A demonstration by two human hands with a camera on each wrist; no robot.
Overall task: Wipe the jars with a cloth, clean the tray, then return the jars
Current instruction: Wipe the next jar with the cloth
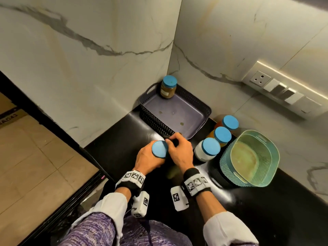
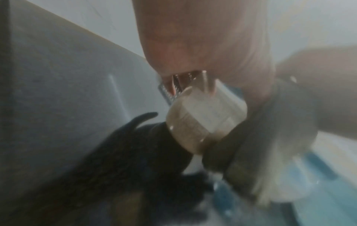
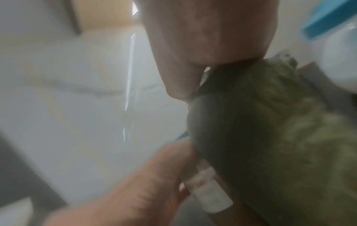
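While your left hand (image 1: 148,161) wraps its grip around a blue-lidded jar (image 1: 159,149) above the black tabletop (image 1: 113,142), your right hand (image 1: 180,153) curls its grip on a dark green cloth (image 3: 270,130) pressed to the jar's side. Just beyond your hands sits the purple tray (image 1: 204,119), one brown-filled jar (image 1: 168,87) upright in its far corner. Three more blue-lidded jars (image 1: 221,134) stand in a row to the tray's right, beside a teal basket (image 1: 274,150).
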